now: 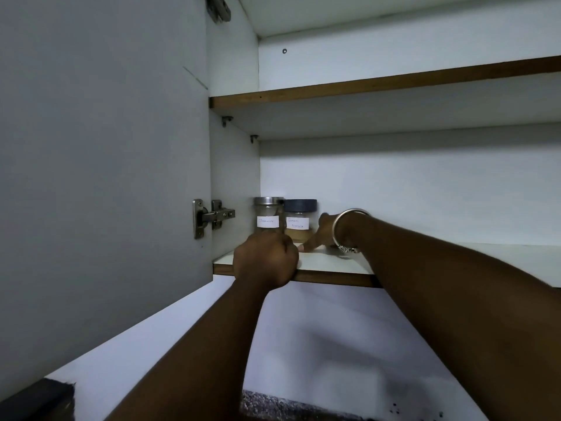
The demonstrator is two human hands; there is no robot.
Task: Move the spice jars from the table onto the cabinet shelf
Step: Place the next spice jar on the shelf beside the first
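Curled left hand (pixel 265 259), grip hidden, fronts the steel-lidded jar (pixel 268 212); right hand (pixel 325 230) rests a straight finger (pixel 308 246) beside the dark-lidded jar (pixel 299 218).

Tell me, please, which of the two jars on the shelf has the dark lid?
The right-hand jar, the one nearer the right hand; the left jar has a shiny metal lid instead.

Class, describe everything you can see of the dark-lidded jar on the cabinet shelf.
The dark-lidded jar is small, round and clear, with a wide dark grey lid, closed. A white handwritten label on its front is too blurred to read. Brownish powder fills its lower part. It stands upright on the lower shelf, close beside a steel-lidded jar. The right hand lies next to it, one finger by its base.
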